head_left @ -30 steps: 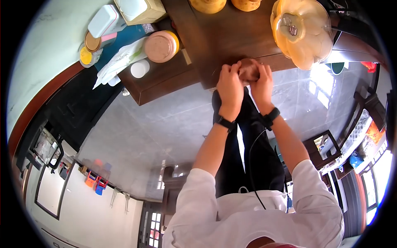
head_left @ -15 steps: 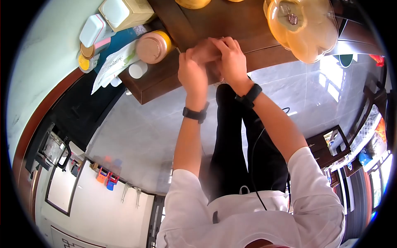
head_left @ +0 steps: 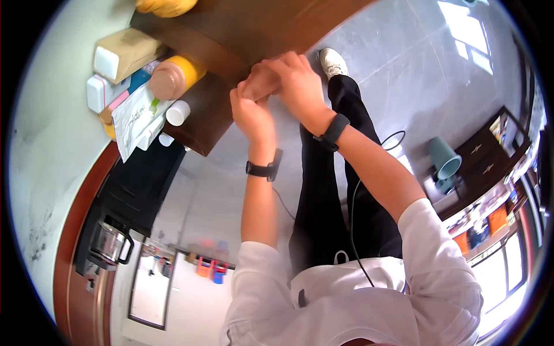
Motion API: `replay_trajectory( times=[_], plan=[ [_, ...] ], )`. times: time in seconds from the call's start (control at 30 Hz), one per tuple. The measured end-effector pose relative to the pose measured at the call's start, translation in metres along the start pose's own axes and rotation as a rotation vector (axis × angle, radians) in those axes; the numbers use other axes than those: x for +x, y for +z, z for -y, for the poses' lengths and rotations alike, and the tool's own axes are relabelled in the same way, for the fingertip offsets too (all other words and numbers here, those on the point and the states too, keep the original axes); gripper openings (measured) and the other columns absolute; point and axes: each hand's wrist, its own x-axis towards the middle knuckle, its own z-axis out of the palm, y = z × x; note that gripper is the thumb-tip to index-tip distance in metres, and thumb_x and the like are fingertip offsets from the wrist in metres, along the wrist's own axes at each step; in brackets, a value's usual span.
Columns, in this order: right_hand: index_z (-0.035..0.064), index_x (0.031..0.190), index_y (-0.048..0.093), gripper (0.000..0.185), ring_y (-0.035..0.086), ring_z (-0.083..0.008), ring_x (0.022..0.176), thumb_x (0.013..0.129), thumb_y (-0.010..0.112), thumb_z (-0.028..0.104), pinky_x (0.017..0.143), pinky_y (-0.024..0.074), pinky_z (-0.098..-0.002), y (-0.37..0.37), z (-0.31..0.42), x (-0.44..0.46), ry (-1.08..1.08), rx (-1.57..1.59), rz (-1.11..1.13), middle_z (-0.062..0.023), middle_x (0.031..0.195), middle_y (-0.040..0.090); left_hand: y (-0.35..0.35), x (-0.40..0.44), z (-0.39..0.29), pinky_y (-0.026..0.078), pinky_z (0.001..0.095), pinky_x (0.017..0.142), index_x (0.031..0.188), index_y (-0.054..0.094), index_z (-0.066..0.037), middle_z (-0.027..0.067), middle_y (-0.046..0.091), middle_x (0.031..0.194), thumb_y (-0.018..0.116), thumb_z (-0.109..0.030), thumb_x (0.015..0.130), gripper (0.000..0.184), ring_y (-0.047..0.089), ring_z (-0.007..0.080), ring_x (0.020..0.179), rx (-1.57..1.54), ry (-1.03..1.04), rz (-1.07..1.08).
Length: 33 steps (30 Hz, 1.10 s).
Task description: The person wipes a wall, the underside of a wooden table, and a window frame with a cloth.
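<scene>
Both of my hands meet at the edge of the dark wooden table (head_left: 242, 29). A small reddish-brown object (head_left: 259, 82) is between them, blurred and mostly covered by fingers, so I cannot make out what it is. My left hand (head_left: 254, 118) is closed around its lower left side. My right hand (head_left: 297, 86) is closed over its upper right side. Left of my hands, a jar with a pink lid and yellow body (head_left: 176, 78) lies near a white cylinder (head_left: 178, 113) and a white packet (head_left: 137, 118).
A cardboard box (head_left: 130, 55) and a white container (head_left: 104, 92) stand by the wall at left. A coffee pot (head_left: 109, 242) is at lower left. A grey-green bin (head_left: 444, 157) is on the floor at right, and a cable runs past my legs.
The view has swung, and the large amber dish is out of sight. My hands have shifted left across the view with the reddish-brown object still between them. A shoe now shows on the floor.
</scene>
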Motion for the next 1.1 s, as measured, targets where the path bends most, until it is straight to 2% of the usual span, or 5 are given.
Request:
replay_trajectory(
  times=[0.1,0.27,0.3,0.43,1.1],
  plan=[
    [0.0142,0.108,0.068,0.033,0.061,-0.0287,0.101,0.074,0.072,0.011,0.079,0.0568,-0.0392,0.005,-0.011,-0.041,0.077,-0.026,0.056,-0.0046,0.104,0.06,-0.005,-0.029,0.005,0.06,0.0322,0.081,0.109,0.067,0.008,0.0101,0.058,0.112,0.058,0.006,0.094,0.018,0.065,0.0213,0.099,-0.509,-0.316,0.03],
    [0.0119,0.108,0.066,0.037,0.062,-0.03,0.105,0.073,0.076,0.014,0.083,0.056,-0.0413,-0.027,-0.056,-0.144,0.254,0.034,0.293,-0.0083,0.106,0.061,-0.009,-0.118,0.048,0.058,0.0346,0.084,0.106,0.069,0.005,0.0091,0.067,0.1,0.065,-0.007,0.095,0.016,0.068,0.0207,0.095,0.665,0.026,0.376],
    [0.0108,0.11,0.065,0.041,0.062,-0.0306,0.105,0.072,0.079,0.016,0.085,0.0554,-0.041,-0.039,-0.064,-0.163,0.3,0.05,0.31,-0.0089,0.106,0.061,-0.003,-0.131,0.05,0.052,0.0433,0.08,0.101,0.07,-0.004,0.0112,0.066,0.102,0.072,-0.023,0.089,0.022,0.065,0.0364,0.094,0.652,0.096,0.416],
    [0.013,0.117,0.064,0.055,0.061,-0.0315,0.107,0.066,0.084,0.006,0.087,0.0546,-0.0424,-0.086,-0.104,-0.225,0.482,0.127,0.287,-0.0072,0.108,0.061,0.044,-0.183,0.033,0.051,0.0439,0.081,0.105,0.068,-0.003,0.0121,0.065,0.105,0.072,-0.023,0.089,0.025,0.064,0.0373,0.095,0.81,0.158,0.643],
    [0.0096,0.123,0.062,0.05,0.059,-0.0342,0.111,0.075,0.068,-0.004,0.093,0.0515,-0.0406,-0.438,-0.395,-0.554,0.839,0.496,-1.119,-0.0116,0.116,0.063,0.529,-0.586,-0.069,0.053,0.0363,0.085,0.13,0.064,-0.008,0.0088,0.062,0.112,0.07,-0.007,0.089,0.042,0.065,0.0282,0.1,1.011,0.952,1.412]
  ],
)
